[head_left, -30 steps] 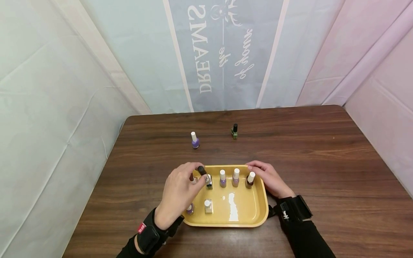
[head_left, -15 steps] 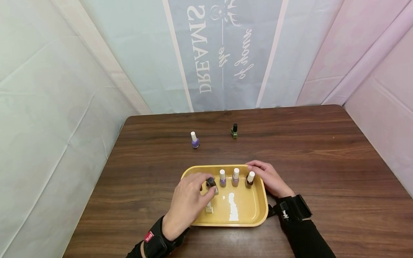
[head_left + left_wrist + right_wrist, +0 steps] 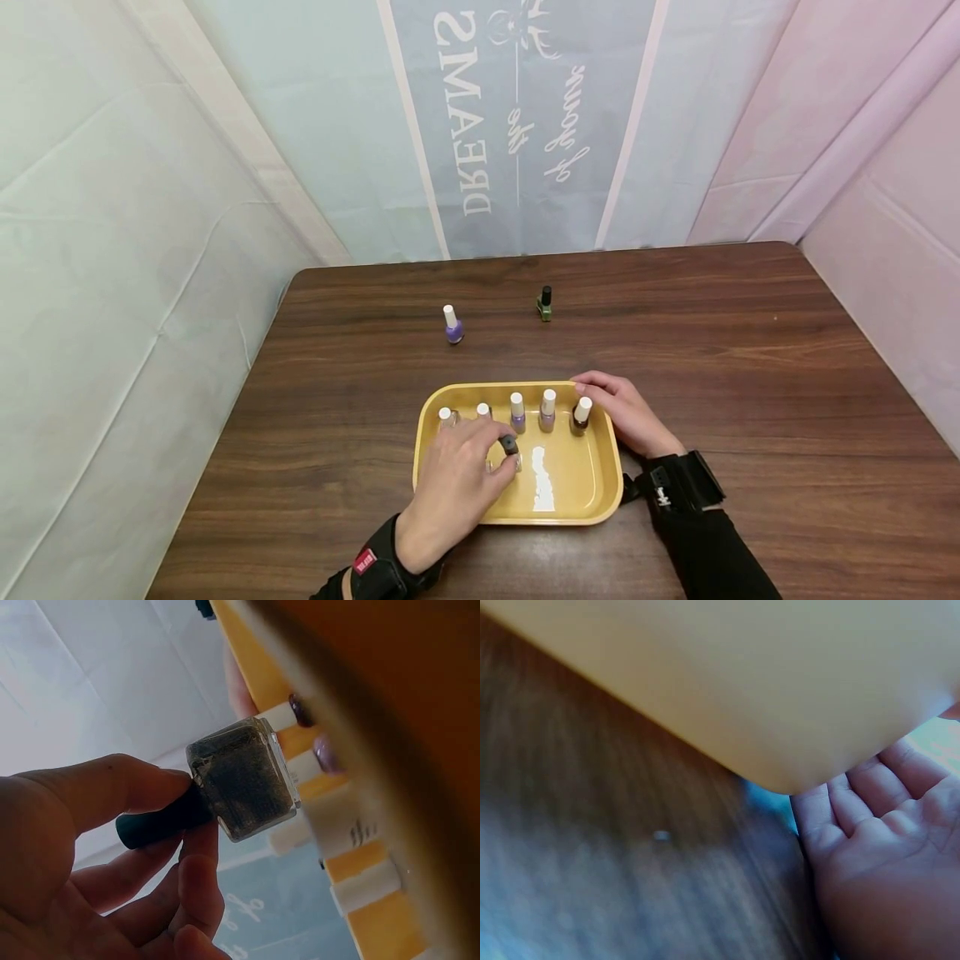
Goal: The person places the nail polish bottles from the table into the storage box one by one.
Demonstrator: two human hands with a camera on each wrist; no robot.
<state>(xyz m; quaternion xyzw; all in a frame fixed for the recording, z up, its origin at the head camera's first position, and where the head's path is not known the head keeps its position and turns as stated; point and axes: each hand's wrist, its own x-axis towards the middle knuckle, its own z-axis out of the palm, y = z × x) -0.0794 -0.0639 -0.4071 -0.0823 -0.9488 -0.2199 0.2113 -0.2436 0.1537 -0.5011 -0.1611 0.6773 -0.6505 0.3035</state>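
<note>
My left hand (image 3: 459, 479) pinches a dark nail polish bottle (image 3: 244, 784) by its black cap, between thumb and fingers. The bottle is over the left half of a yellow tray (image 3: 555, 523); how close it is to the floor of the tray cannot be told. My right hand (image 3: 628, 421) holds the tray at its far right corner, with the fingers against the outer wall. A row of white-capped nail polish bottles stands along the far side of the tray, including a lilac one (image 3: 517, 414), a mauve one (image 3: 548, 412) and a dark one (image 3: 581, 417). My left hand hides the near left part.
Beyond the tray, a purple nail polish bottle (image 3: 453, 325) and a green one (image 3: 545, 305) with a black cap stand on the brown wooden table (image 3: 750, 358). Pale cloth (image 3: 525, 125) hangs behind the table's far edge.
My left hand has carried the black-capped bottle rightward and nearer to me, from the back row toward the middle of the tray. The white-capped bottles at back left now show. My right hand stays put.
</note>
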